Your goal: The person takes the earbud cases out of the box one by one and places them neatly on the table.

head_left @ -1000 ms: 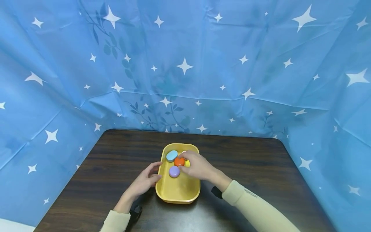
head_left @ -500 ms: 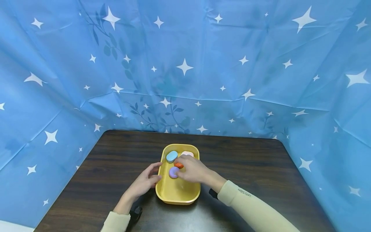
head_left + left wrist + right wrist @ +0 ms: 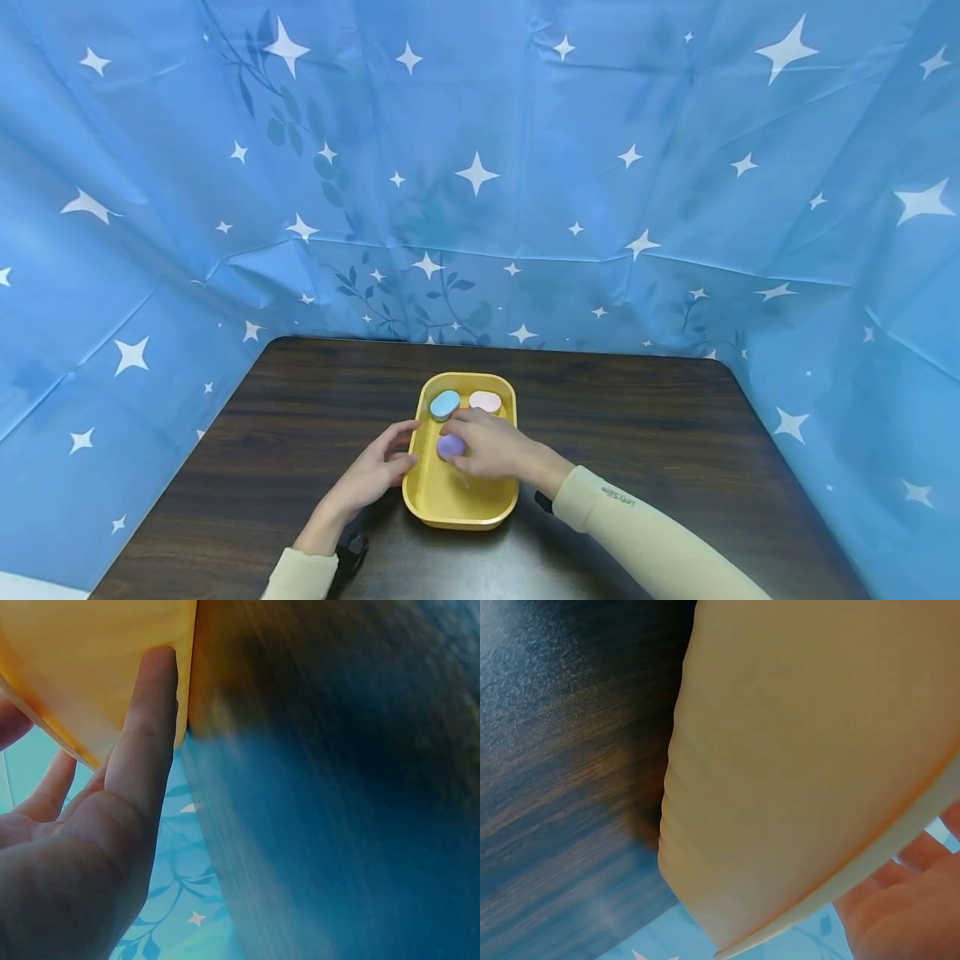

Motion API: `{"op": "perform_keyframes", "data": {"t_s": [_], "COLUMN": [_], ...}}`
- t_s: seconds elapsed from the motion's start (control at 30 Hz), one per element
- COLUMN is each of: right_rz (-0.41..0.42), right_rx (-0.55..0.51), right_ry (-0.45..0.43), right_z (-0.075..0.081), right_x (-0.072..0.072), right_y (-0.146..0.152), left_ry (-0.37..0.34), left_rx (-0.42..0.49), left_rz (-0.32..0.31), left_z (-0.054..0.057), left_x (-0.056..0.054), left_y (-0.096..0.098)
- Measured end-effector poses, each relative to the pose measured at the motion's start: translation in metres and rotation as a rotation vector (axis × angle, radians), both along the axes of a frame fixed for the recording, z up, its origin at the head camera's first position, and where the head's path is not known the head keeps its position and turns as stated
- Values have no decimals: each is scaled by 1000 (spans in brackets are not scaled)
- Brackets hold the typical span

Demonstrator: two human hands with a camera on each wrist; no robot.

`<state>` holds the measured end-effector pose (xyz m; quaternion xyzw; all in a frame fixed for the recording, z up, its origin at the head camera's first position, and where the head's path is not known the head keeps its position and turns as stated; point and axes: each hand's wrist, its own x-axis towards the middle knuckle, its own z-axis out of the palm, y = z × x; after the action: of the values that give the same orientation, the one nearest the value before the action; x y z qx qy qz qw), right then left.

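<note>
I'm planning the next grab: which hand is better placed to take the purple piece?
Likely the right hand: it is over the tray, at the purple piece. The left hand is against the tray's side.

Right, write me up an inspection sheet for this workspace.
Surface: table, dark wood-grain, with a sheen toward the near side.
Job's things: yellow tray on the table; in it, blue piece at far left, pink piece at far right, purple piece nearer. Anything under the right hand is hidden.
Clutter: nothing seen.
Hands: left hand at the tray's left side, one finger extended along its outer wall; right hand over the tray, fingertips at the purple piece, grip unclear.
Cables: nothing seen.
Surroundings: blue curtain with white stars, creased, behind the table and along both sides.
</note>
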<state>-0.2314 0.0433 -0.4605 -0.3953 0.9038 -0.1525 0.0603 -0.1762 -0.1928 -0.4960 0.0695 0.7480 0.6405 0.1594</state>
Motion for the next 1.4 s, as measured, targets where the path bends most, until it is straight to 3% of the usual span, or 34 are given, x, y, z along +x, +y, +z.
{"op": "perform_keyframes", "data": {"t_s": [0.37,0.97,1.4], "right_rz": [40,111,138], "right_rx": [54,136,125], "right_ry": [-57,24,28], "right_z": [-6,-21,-23], "right_x": [0,0,5], "right_y": [-5,-11,-11], "left_ry": [8,-1,5], "left_rx": [-5,2,-12], "left_rz": [-8,-13,3], "left_z": [-2,-1,-1], "left_x": [0,1,1], "left_y": [-1,0,1]}}
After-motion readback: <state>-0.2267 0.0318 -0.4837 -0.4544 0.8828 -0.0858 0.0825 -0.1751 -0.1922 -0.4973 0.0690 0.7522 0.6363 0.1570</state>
